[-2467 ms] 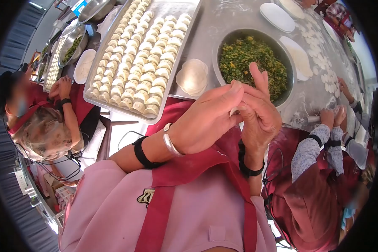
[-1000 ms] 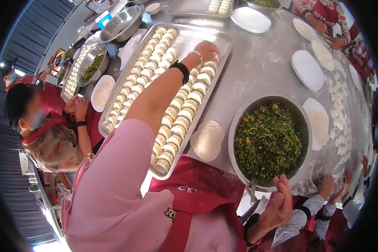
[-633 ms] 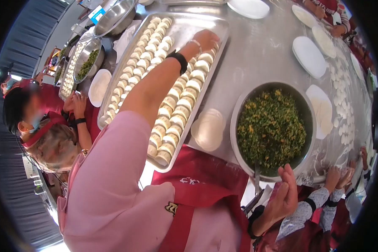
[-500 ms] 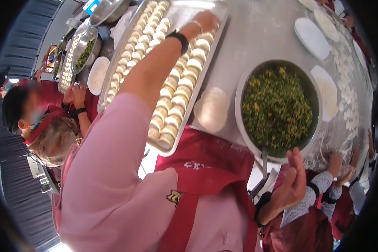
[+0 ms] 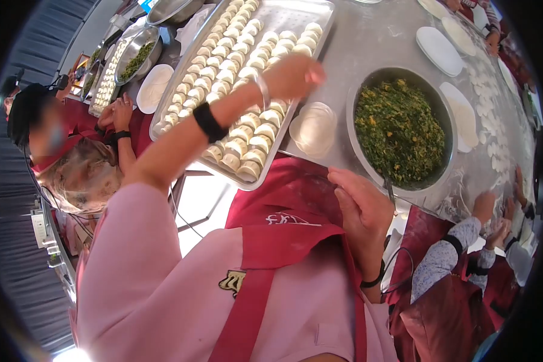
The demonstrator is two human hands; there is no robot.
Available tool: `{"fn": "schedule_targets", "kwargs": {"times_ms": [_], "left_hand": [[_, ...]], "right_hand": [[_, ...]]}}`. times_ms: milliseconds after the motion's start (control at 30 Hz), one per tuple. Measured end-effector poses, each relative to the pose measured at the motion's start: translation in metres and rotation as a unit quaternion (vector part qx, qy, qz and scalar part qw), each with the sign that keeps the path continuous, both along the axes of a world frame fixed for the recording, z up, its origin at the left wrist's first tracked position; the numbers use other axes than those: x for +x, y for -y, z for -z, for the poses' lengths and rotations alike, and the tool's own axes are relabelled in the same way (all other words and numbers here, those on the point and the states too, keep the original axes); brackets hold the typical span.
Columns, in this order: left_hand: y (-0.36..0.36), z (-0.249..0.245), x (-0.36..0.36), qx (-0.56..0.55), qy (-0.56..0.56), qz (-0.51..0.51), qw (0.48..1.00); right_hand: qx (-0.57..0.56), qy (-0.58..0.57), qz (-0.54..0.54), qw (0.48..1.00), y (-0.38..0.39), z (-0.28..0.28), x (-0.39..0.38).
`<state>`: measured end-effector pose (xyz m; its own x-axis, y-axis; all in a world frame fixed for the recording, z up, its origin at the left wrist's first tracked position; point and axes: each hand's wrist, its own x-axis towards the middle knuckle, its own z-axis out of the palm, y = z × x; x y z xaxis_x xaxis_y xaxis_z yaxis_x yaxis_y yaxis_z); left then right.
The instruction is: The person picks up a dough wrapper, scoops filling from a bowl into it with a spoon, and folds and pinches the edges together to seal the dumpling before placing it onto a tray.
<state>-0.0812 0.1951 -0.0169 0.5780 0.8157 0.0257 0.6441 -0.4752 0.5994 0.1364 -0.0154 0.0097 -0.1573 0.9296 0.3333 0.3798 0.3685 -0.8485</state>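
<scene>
Our right hand sits half-curled and empty by our apron, filling bowl just beyond it, likely for quick scooping; farther out our left hand, too blurred to read its grip, hovers over dumplings row-packed on the tray, wrappers just beside it.

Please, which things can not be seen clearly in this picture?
All in the head view:
- Left hand: motion blur hides the fingers, so whether they hold anything cannot be told.
- Utensil: only the handle shows; the green filling buries its working end.
- Co-worker's hands, near the right edge: too small and warped to see what they hold.
</scene>
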Motion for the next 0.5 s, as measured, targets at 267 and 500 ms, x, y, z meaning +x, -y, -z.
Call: {"fn": "schedule_targets", "kwargs": {"times_ms": [267, 500], "left_hand": [[0.083, 0.060, 0.046, 0.102, -0.245, 0.017, 0.964], [0.072, 0.073, 0.053, 0.101, -0.230, -0.039, 0.967]], "right_hand": [[-0.012, -0.038, 0.065, 0.997, 0.032, 0.005, 0.011], [0.002, -0.058, 0.257, 0.965, 0.068, 0.017, 0.053]]}}
